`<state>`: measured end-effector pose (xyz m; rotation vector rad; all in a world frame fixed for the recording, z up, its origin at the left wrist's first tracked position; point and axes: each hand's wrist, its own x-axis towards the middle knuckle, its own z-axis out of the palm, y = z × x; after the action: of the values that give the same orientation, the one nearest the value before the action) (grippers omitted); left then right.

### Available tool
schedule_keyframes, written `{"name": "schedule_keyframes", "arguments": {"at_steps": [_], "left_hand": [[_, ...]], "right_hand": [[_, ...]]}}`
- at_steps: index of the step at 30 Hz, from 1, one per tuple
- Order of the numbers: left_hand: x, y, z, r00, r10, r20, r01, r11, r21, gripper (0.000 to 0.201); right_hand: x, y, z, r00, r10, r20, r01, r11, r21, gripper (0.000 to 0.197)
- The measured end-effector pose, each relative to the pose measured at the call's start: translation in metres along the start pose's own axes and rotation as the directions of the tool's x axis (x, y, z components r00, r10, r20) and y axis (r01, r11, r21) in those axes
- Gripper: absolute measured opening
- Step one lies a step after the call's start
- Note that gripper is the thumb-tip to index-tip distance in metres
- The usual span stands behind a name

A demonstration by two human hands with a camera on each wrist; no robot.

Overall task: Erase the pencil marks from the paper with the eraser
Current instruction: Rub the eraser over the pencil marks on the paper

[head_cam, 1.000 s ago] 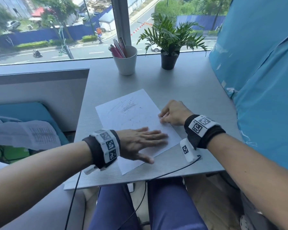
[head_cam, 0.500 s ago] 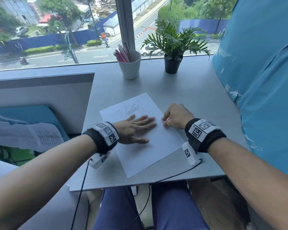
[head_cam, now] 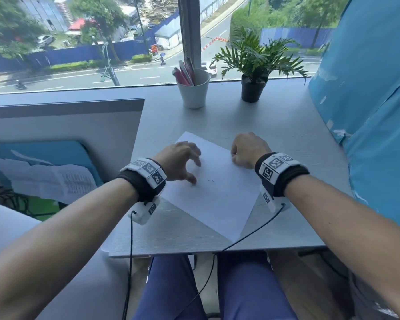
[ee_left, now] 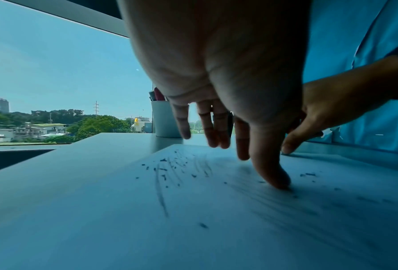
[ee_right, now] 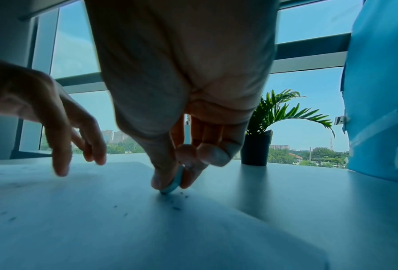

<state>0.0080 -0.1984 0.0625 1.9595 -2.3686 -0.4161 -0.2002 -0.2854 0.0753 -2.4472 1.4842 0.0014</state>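
A white sheet of paper [head_cam: 219, 192] lies turned at an angle on the grey table [head_cam: 291, 139]. The left wrist view shows faint pencil marks [ee_left: 162, 184] and dark eraser crumbs [ee_left: 309, 174] on it. My left hand [head_cam: 194, 168] is arched over the sheet's left part, fingers spread and fairly straight, and its thumb tip [ee_left: 275, 180] presses on the paper. My right hand [head_cam: 234, 155] is at the sheet's right edge. There it pinches a small pale blue eraser [ee_right: 175, 180] between thumb and fingers, and the eraser's lower end touches the paper.
A white cup of pens [head_cam: 194, 91] and a small potted plant [head_cam: 254, 88] stand at the far edge by the window. A blue covered wall [head_cam: 367, 116] borders the table's right side. Wrist cables [head_cam: 252, 234] hang over the near edge. Loose papers [head_cam: 56, 181] lie low on the left.
My left hand has slid from flat on the sheet's near part toward its far left and risen onto its thumb tip. The right hand stays at the right edge.
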Motion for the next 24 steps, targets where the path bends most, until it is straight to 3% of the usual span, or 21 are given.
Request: {"name": "schedule_keyframes", "arguments": {"at_steps": [4, 7, 10, 14, 19, 22, 24], "left_hand": [[0.006, 0.003, 0.009, 0.993, -0.035, 0.116, 0.054, 0.985, -0.165, 0.105], [0.009, 0.004, 0.015, 0.983, -0.071, 0.167, 0.102, 0.977, -0.189, 0.123], [0.01, 0.003, 0.016, 0.979, -0.102, 0.174, 0.133, 0.976, -0.173, 0.125], [0.009, 0.001, 0.013, 0.976, -0.132, 0.173, 0.158, 0.977, -0.145, 0.122], [0.008, -0.004, 0.015, 0.978, -0.124, 0.167, 0.15, 0.977, -0.154, 0.125], [0.008, -0.003, 0.016, 0.978, -0.117, 0.175, 0.142, 0.98, -0.137, 0.127], [0.008, -0.003, 0.017, 0.974, -0.119, 0.195, 0.144, 0.983, -0.118, 0.128]], "right_hand": [[0.011, -0.011, -0.005, 0.999, -0.039, -0.038, 0.04, 0.999, 0.035, 0.005], [0.019, -0.023, -0.001, 0.998, -0.068, -0.01, 0.069, 0.981, 0.184, 0.008], [0.027, -0.03, 0.009, 0.994, -0.099, 0.036, 0.09, 0.974, 0.206, 0.013], [0.032, -0.032, 0.016, 0.999, -0.034, -0.032, 0.041, 0.969, 0.242, 0.013], [0.026, -0.038, 0.017, 0.987, -0.122, 0.103, 0.099, 0.973, 0.209, 0.018], [0.036, -0.031, 0.01, 0.998, -0.053, -0.016, 0.055, 0.979, 0.198, 0.016], [0.032, -0.031, 0.011, 0.996, -0.09, 0.01, 0.087, 0.98, 0.177, 0.014]]}}
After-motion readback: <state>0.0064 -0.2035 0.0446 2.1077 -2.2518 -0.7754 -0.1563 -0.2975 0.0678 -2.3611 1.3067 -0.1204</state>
